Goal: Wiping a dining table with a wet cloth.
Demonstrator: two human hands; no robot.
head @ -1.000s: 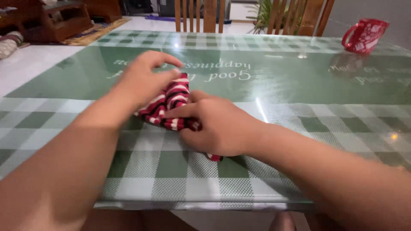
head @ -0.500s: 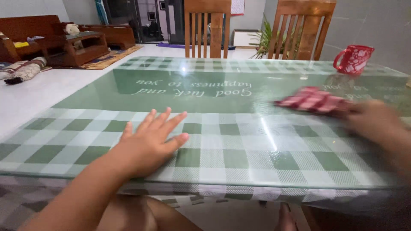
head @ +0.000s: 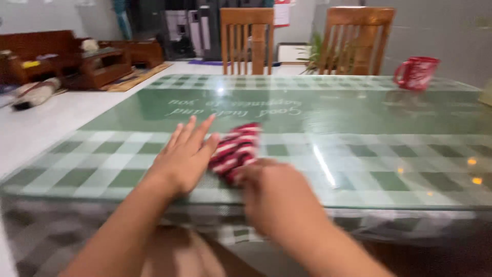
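- Table [head: 359, 149]: fills mid frame, glass top over green/white checked cloth w/ plain green centre panel + white script, reflections on glass.
- Red mug [head: 416, 73]: upper right, on table's far edge, white pattern, handle to the left.
- 2 wooden slat-back chairs: one top centre [head: 247, 38], one top right [head: 356, 38], both behind table.
- Potted plant [head: 313, 51]: between the chairs, blurry.
- Wooden sofa [head: 31, 54] + low wooden table [head: 102, 64]: upper left.
- Rug [head: 136, 77]: on floor, upper left.

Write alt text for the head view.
Two bare hands meet at a red striped cloth on a green checked table: left hand flat beside it, right hand blurred at its near edge. A red mug stands far right.
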